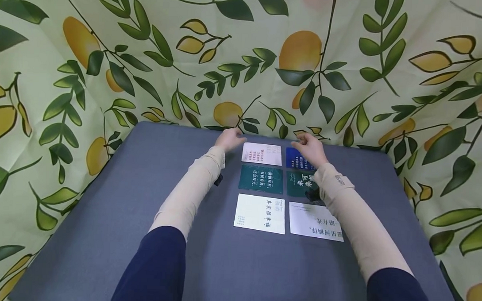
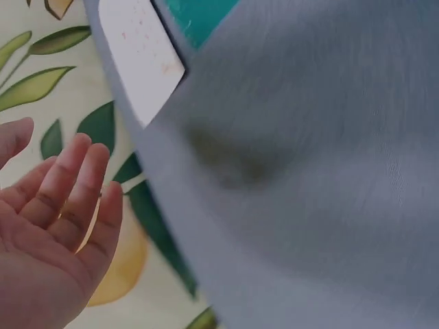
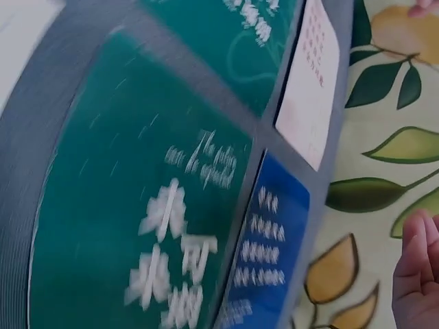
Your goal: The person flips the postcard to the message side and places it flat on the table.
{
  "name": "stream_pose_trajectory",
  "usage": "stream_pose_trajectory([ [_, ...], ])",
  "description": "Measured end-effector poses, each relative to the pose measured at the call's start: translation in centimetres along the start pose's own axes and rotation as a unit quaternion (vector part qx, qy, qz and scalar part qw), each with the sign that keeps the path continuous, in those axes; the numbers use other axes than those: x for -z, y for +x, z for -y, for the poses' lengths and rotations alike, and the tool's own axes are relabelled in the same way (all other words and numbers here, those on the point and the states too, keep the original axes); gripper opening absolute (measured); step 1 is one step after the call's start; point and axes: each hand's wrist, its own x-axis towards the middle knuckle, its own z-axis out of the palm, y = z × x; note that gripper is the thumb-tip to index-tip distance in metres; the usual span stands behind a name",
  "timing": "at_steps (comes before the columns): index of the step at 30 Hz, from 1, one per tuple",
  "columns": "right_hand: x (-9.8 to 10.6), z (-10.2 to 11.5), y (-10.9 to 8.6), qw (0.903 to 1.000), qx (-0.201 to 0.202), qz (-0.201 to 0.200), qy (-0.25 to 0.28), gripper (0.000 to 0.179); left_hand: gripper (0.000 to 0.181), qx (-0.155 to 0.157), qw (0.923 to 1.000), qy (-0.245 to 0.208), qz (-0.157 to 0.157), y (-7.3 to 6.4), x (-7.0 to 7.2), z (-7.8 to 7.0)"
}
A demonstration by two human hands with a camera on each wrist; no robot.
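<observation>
Cards printed with Chinese characters lie in two columns on the grey table. My left hand (image 1: pixel 230 140) is beside the far left card, a pinkish-white card (image 1: pixel 262 154). In the left wrist view the fingers of that left hand (image 2: pixel 65 212) are relaxed and hold nothing. My right hand (image 1: pixel 310 148) is over the far right blue card (image 1: pixel 298 159), covering part of it in the head view. Fingers of the right hand (image 3: pixel 418 264) show at the right wrist view's edge, slightly bent, with no card between them.
A green card (image 1: pixel 261 179) and a dark green card (image 1: pixel 297 184) form the middle row. Nearest me are a cream card (image 1: pixel 258 214) and a white card (image 1: pixel 312 221). A leaf-and-fruit patterned cloth (image 1: pixel 244 48) hangs behind the grey table (image 1: pixel 115 217).
</observation>
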Motion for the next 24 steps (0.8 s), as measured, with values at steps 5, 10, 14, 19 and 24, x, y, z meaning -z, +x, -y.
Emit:
stream_pose_trajectory([
  [5, -2.2, -0.3, 1.3, 0.9964, -0.051, 0.023, 0.064, 0.050, 0.051, 0.020, 0.9990, -0.037, -0.010, 6.1, -6.5, 4.9],
  [10, -4.2, -1.1, 1.5, 0.9891, -0.099, 0.047, 0.098, 0.053, 0.053, 0.052, 0.9924, -0.111, 0.000, 13.5, -12.9, 10.7],
  [14, -5.3, -1.4, 1.4, 0.9843, -0.122, 0.060, 0.114, 0.057, 0.057, 0.067, 0.9877, -0.141, 0.010, 12.8, -13.4, 10.1],
  [19, -5.9, -1.5, 1.3, 0.9781, -0.138, 0.067, 0.140, 0.058, 0.061, 0.083, 0.9853, -0.147, 0.022, 9.1, -11.8, 7.1],
  [24, -6.1, -1.4, 1.3, 0.9749, -0.144, 0.052, 0.161, 0.057, 0.061, 0.067, 0.9723, -0.222, 0.032, 6.9, -10.4, 5.5],
])
